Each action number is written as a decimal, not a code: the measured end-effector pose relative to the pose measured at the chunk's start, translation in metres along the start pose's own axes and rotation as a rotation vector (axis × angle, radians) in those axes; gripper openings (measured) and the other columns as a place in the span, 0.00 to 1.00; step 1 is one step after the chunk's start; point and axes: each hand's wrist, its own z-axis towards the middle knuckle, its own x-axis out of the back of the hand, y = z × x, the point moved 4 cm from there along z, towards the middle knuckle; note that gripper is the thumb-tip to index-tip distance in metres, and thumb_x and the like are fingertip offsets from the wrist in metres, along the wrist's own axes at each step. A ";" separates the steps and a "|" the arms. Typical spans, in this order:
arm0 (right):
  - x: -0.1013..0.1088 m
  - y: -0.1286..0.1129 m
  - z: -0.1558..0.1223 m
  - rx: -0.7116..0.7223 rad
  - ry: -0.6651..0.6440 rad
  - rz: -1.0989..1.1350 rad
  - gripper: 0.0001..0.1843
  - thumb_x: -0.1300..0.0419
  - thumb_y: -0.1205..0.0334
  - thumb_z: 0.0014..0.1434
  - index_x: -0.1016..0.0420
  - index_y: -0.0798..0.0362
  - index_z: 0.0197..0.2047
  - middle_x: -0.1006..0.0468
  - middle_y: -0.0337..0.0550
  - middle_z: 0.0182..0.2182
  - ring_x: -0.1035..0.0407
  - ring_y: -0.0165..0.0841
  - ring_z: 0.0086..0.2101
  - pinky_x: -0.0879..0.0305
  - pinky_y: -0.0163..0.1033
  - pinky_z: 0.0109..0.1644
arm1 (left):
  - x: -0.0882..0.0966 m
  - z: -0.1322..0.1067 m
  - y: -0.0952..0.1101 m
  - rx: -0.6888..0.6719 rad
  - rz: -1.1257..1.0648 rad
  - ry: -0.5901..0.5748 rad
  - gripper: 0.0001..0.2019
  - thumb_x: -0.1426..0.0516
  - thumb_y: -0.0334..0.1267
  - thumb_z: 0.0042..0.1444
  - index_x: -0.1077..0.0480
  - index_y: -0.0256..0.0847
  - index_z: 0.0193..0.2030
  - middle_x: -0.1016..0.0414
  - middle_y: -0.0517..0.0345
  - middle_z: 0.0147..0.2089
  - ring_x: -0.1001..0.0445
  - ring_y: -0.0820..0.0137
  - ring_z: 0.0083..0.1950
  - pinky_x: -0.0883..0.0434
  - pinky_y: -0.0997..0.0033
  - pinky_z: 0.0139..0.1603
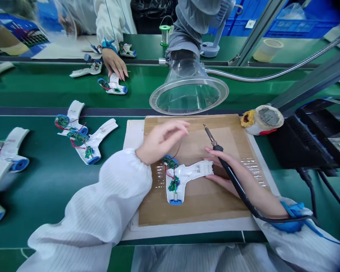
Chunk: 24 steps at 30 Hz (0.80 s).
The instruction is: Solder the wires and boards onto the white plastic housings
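Note:
A white plastic housing [187, 175] with green circuit boards, red wires and a blue end lies on the brown cardboard mat [232, 196]. My left hand [161, 139] hovers just above its upper end, fingers curled in a pinch on a thin solder wire that is hard to make out. My right hand [232, 172] rests against the housing's right arm and is closed round a black soldering iron [215, 145]. The iron's tip points up and away from the housing.
A clear funnel-shaped fume hood [188, 90] hangs over the mat's far edge. A tip-cleaner stand [260, 120] and a black station box [303, 139] sit at right. Several more housings [85, 138] lie on the green belt at left. Another person's hand [115, 64] touches one across the belt.

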 end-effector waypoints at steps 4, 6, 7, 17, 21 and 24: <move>0.000 0.002 0.008 0.020 0.036 -0.004 0.33 0.31 0.58 0.69 0.37 0.37 0.72 0.27 0.43 0.70 0.27 0.41 0.66 0.24 0.48 0.67 | 0.033 -0.030 0.014 -0.076 0.112 0.409 0.06 0.40 0.33 0.69 0.22 0.43 0.48 0.17 0.58 0.40 0.19 0.72 0.40 0.21 0.70 0.47; 0.002 -0.002 0.008 0.025 0.084 -0.006 0.34 0.29 0.56 0.67 0.35 0.38 0.71 0.25 0.43 0.69 0.28 0.42 0.66 0.25 0.48 0.68 | 0.035 -0.048 0.019 -0.124 0.180 0.479 0.05 0.38 0.31 0.67 0.21 0.44 0.46 0.18 0.59 0.39 0.20 0.72 0.38 0.20 0.68 0.48; 0.005 -0.004 0.008 0.021 0.135 -0.004 0.32 0.28 0.55 0.67 0.34 0.39 0.70 0.24 0.43 0.67 0.27 0.43 0.65 0.25 0.49 0.68 | 0.033 -0.056 0.021 -0.152 0.202 0.499 0.05 0.38 0.31 0.67 0.21 0.44 0.44 0.18 0.60 0.38 0.21 0.72 0.38 0.20 0.66 0.51; 0.027 -0.019 -0.010 0.046 0.969 0.272 0.17 0.38 0.42 0.72 0.16 0.44 0.44 0.26 0.36 0.26 0.38 0.30 0.18 0.44 0.40 0.21 | -0.008 -0.076 0.034 -0.218 0.485 0.184 0.06 0.36 0.34 0.65 0.18 0.51 0.41 0.27 0.61 0.38 0.23 0.67 0.45 0.38 0.36 0.77; 0.020 -0.025 -0.014 0.031 0.942 0.266 0.14 0.39 0.47 0.74 0.17 0.44 0.41 0.30 0.34 0.23 0.40 0.29 0.17 0.46 0.39 0.20 | -0.016 -0.078 0.025 -0.208 0.573 0.130 0.07 0.37 0.33 0.64 0.19 0.49 0.36 0.32 0.52 0.70 0.36 0.47 0.74 0.46 0.25 0.77; 0.016 -0.031 -0.021 0.054 0.854 0.166 0.17 0.40 0.47 0.74 0.17 0.45 0.39 0.25 0.35 0.24 0.37 0.30 0.17 0.45 0.39 0.19 | -0.018 -0.078 0.022 -0.214 0.591 0.120 0.07 0.38 0.33 0.63 0.19 0.47 0.36 0.44 0.58 0.79 0.45 0.41 0.80 0.52 0.22 0.78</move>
